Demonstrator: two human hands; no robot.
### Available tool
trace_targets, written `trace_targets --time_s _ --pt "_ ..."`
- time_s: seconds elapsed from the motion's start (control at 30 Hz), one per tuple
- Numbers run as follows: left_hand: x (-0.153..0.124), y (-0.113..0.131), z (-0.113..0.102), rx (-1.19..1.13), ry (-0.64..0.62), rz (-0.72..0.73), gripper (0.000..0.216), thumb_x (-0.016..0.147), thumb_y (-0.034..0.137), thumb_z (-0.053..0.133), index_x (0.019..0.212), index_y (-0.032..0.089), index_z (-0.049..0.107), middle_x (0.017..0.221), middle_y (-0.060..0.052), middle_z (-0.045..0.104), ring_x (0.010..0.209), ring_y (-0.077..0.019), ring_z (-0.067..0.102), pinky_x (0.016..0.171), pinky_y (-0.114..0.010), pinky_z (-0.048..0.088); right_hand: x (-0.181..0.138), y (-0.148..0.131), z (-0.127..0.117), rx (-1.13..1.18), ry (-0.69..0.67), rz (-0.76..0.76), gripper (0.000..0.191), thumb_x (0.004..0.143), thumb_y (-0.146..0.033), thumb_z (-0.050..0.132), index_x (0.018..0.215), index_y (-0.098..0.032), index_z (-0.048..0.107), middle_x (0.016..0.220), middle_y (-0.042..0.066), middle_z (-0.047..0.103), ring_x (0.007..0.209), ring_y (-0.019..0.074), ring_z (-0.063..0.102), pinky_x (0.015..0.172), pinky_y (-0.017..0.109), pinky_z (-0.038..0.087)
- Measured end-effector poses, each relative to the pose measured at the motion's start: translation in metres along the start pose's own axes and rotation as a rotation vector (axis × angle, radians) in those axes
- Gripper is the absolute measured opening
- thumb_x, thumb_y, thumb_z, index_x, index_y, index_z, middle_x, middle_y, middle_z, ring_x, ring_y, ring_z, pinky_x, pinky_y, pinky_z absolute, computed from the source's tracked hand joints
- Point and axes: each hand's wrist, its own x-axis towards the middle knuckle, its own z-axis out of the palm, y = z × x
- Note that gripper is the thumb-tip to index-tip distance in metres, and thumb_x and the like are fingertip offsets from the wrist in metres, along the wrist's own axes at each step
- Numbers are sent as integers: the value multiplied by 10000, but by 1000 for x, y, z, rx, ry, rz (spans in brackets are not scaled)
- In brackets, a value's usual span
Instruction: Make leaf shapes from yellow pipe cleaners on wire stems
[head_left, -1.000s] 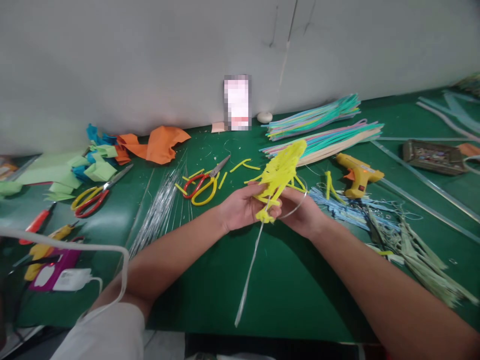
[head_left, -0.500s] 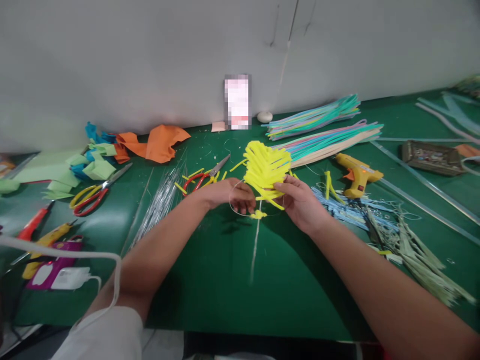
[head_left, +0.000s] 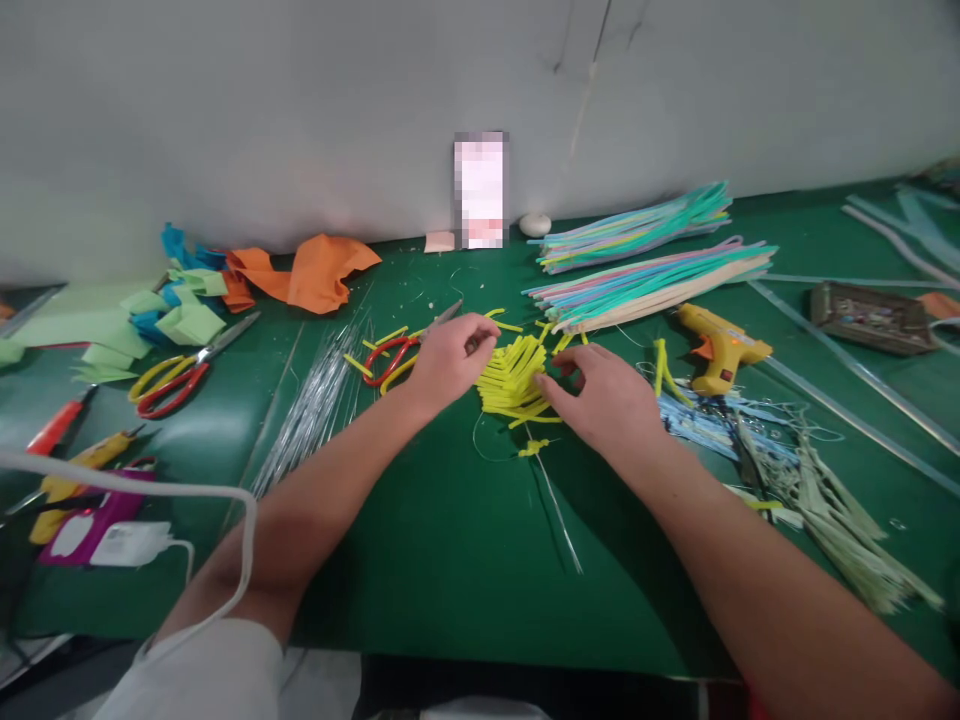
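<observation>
head view: yellow leaf-shaped piece (head_left: 514, 378), the landmark here, lies on the green table (head_left: 465, 590), between the two hands. ribbed, built of slanting strips; its wire stem (head_left: 559, 515) runs from its near edge toward the wearer, small yellow knot (head_left: 534, 448) partway along. thin wire loop (head_left: 480, 445) beside the leaf-shaped piece, at its near left.

left hand (head_left: 452, 365): at the piece's far left edge, fingers curled in loosely toward the thumb. cannot tell if they touch the strips or pinch anything.

right hand (head_left: 611, 395): at the piece's right edge, thumb tip against or just beside it; fingers bent, narrow gap between them and thumb. nothing seen in that gap. so the piece sits flat, outside the gap, not lifted.

around the piece: scissors (head_left: 394, 362) to its left, partly behind the left hand; bundle of clear wires (head_left: 319, 395) further left; coloured stems (head_left: 660, 285) beyond it, far right; yellow glue gun (head_left: 720, 350) well to its right.
</observation>
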Motion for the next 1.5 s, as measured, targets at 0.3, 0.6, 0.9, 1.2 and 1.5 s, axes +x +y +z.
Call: trace_targets --time_s 0.3,0.6,0.9,1.2,1.5 --pt "-5 14 7 267 -150 85 120 856 165 544 864 175 663 879 -35 695 809 -154 620 689 -276 455 4 7 10 136 -248 -538 189 721 -311 726 841 -175 675 893 73 674 885 241 569 804 372 442" --pt "-45 17 0 307 -98 156 131 828 116 572 913 173 654 936 -54 700 917 -192 606 805 -335 485 6 10 16 85 -265 -612 135 733 -132 593 837 -171 670 893 72 688 845 226 571 770 344 410" --pt "-62 16 0 233 -243 220 177 808 142 617 976 175 661 1025 -69 680 977 -208 603 868 -370 505 -3 1 4 -46 -305 -518 127 820 -246 546 814 -198 663 773 41 690 714 197 606 631 302 345" --pt "-57 7 6 120 -249 222 226 822 65 518 961 174 659 993 -64 691 948 -170 636 846 -328 523 -2 1 17 67 -291 -411 133 822 -263 581 894 -222 686 872 34 714 785 189 640 638 277 398" --pt "-30 -14 -53 808 -69 -199 217 796 198 557 979 155 666 1013 -158 659 940 -302 611 787 -443 507 -2 -3 20 108 -263 -326 103 818 -236 566 823 -219 667 857 30 715 747 177 646 643 277 436"
